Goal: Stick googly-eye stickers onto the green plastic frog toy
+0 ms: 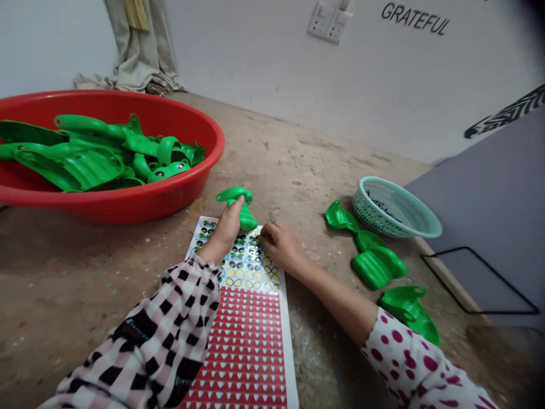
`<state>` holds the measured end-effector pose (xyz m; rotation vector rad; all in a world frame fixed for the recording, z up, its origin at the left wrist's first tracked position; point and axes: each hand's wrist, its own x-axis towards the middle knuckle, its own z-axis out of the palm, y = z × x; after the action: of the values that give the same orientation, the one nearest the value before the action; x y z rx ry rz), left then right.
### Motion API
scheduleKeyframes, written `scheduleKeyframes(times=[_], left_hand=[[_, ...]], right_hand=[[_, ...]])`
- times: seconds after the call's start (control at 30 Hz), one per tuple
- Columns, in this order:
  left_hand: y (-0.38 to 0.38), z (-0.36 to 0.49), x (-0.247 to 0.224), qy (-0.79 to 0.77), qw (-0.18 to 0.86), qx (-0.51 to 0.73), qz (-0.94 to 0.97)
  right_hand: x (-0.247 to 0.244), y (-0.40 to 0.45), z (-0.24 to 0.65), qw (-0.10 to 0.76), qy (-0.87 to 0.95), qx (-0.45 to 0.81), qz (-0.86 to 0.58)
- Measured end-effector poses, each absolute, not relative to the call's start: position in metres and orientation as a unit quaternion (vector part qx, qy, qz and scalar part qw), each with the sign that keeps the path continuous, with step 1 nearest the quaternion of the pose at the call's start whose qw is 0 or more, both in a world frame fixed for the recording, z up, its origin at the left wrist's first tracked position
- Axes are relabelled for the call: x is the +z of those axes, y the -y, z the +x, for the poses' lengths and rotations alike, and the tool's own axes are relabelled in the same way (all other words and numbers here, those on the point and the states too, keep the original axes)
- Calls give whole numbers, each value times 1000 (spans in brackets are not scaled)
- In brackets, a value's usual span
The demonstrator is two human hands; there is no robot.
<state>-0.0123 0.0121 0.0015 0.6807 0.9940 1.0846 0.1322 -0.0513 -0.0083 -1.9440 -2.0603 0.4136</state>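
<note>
My left hand is closed around a green plastic piece, held above the top of a sticker sheet. The sheet has rows of eye stickers at its far end and red rows with white shapes nearer me. At the sheet's upper right edge is my right hand, its fingers pinched together over the eye stickers. Whatever may be between those fingertips is too small to make out.
A large red basin of green plastic pieces stands at the left. To the right, several green pieces lie beside a pale green basket with small dark items. A black wire frame is near the grey panel.
</note>
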Motion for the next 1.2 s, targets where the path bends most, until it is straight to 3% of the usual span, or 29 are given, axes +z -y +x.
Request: scheduleKeyframes(times=[0.4, 0.9, 1.2], left_hand=[[-12, -12, 0, -441, 691, 487, 302], [-11, -11, 2, -449, 691, 480, 301], [-12, -12, -1, -441, 690, 488, 303]], right_hand=[[2, 51, 127, 66, 752, 63, -653], [-6, 43, 140, 120, 743, 152, -640], [-4, 46, 136, 101, 745, 133, -646]])
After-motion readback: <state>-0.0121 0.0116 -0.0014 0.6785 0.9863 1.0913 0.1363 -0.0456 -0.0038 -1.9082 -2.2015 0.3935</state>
